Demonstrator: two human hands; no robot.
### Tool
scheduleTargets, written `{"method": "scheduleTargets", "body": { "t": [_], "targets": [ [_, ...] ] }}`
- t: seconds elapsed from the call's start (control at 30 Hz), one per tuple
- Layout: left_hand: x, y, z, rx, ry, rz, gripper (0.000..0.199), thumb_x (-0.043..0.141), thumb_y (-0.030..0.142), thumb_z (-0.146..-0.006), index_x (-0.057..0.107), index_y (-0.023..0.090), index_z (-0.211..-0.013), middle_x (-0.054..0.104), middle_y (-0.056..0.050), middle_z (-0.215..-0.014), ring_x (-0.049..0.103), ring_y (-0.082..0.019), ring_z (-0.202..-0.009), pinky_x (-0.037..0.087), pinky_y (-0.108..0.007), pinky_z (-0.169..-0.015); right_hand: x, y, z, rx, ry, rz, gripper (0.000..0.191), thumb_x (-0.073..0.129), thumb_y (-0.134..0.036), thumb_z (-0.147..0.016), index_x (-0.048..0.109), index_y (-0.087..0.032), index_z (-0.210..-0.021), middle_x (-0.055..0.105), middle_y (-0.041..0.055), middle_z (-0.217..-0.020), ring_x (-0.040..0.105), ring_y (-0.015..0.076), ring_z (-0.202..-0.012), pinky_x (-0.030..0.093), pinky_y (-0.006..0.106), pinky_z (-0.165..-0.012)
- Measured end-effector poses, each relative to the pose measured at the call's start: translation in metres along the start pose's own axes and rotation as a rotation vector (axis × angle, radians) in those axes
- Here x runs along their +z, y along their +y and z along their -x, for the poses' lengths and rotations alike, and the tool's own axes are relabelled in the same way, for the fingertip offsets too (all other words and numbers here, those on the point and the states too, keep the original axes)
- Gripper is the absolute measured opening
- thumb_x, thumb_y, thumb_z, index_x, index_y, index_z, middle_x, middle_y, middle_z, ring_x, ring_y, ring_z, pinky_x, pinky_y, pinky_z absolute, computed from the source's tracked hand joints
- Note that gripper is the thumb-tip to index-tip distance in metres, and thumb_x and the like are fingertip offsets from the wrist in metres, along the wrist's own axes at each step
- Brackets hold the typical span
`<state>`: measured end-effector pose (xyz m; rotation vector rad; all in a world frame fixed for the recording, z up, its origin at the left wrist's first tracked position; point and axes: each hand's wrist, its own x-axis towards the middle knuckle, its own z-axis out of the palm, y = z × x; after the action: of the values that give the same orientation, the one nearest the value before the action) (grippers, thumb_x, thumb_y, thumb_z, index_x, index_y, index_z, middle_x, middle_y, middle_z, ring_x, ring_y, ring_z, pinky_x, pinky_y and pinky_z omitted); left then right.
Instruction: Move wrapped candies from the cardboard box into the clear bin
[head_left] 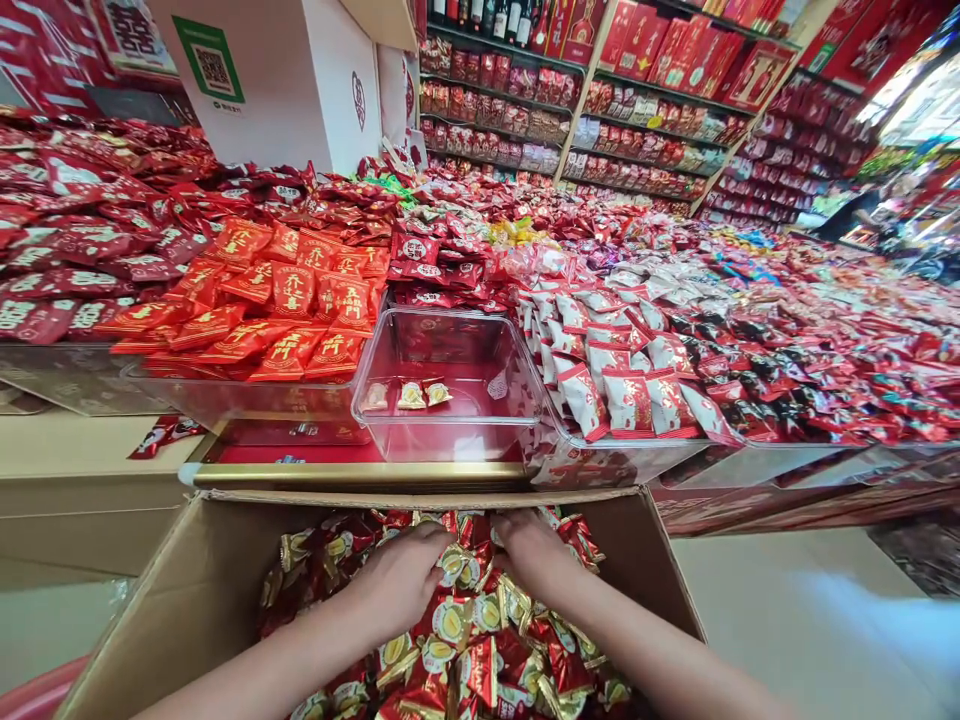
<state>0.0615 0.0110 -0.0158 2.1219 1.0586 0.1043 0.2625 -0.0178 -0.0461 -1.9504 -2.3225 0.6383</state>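
Observation:
A deep cardboard box [150, 600] stands in front of me, holding a heap of red and gold wrapped candies [454, 620] with a yellow fruit picture. My left hand [405, 575] reaches into the heap, its fingers curled over some candies near the far wall and its thumb apart from them. My right hand [525, 548] is sunk in the same heap to the right; its fingertips are hidden among the wrappers. Just beyond the box, a clear plastic bin [450, 440] contains a few small gold-and-white wrapped candies [424, 394] on its red bottom.
Left of the clear bin are orange-red packets [292, 295]; on its right, white-and-red packets [600, 370] fill another bin. A white carton [262, 90] with a QR code rises behind. Stocked shelves [510, 110] line the back. A loose red packet [161, 437] lies on the ledge.

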Motion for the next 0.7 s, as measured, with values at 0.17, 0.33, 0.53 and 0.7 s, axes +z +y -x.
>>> {"method": "scheduleTargets", "body": {
  "t": [0.17, 0.33, 0.53, 0.7],
  "targets": [
    [-0.015, 0.006, 0.009, 0.003, 0.032, 0.012, 0.028, 0.044, 0.022, -0.078, 0.059, 0.021, -0.101, 0.066, -0.006, -0.095, 0.059, -0.022, -0.088, 0.044, -0.03, -0.076, -0.002, -0.015, 0.004, 0.021, 0.036, 0.032, 0.031, 0.037, -0.006, -0.075, 0.056, -0.011, -0.099, 0.061, 0.0167, -0.093, 0.052, 0.0265, -0.092, 0.037, 0.039, -0.08],
    [-0.031, 0.031, 0.016, 0.05, 0.066, 0.316, 0.035, 0.05, 0.027, -0.078, 0.052, 0.024, -0.113, 0.063, -0.002, -0.104, 0.059, -0.019, -0.087, 0.044, -0.024, -0.074, -0.025, -0.043, 0.025, -0.164, 0.06, -0.635, 0.018, 0.036, -0.02, -0.084, 0.046, -0.016, -0.098, 0.06, 0.0049, -0.083, 0.054, 0.0139, -0.074, 0.042, 0.023, -0.064],
    [-0.037, 0.042, 0.011, -0.02, 0.115, 0.555, 0.021, 0.049, 0.029, -0.078, 0.066, 0.015, -0.077, 0.066, -0.001, -0.071, 0.057, -0.017, -0.067, 0.042, -0.024, -0.061, -0.023, -0.057, 0.026, -0.098, 0.064, -1.291, 0.022, 0.059, -0.03, -0.073, 0.052, -0.017, -0.089, 0.058, 0.0009, -0.081, 0.053, 0.012, -0.074, 0.041, 0.025, -0.068],
    [-0.033, 0.037, 0.009, -0.087, 0.1, 0.673, 0.027, 0.047, 0.034, -0.079, 0.061, 0.012, -0.073, 0.058, 0.001, -0.061, 0.051, -0.013, -0.054, 0.042, -0.022, -0.05, -0.023, -0.057, 0.023, -0.022, 0.02, -1.484, 0.022, 0.064, -0.033, -0.068, 0.054, -0.016, -0.078, 0.058, -0.0021, -0.067, 0.05, 0.0084, -0.06, 0.037, 0.022, -0.058]
  ]
}}
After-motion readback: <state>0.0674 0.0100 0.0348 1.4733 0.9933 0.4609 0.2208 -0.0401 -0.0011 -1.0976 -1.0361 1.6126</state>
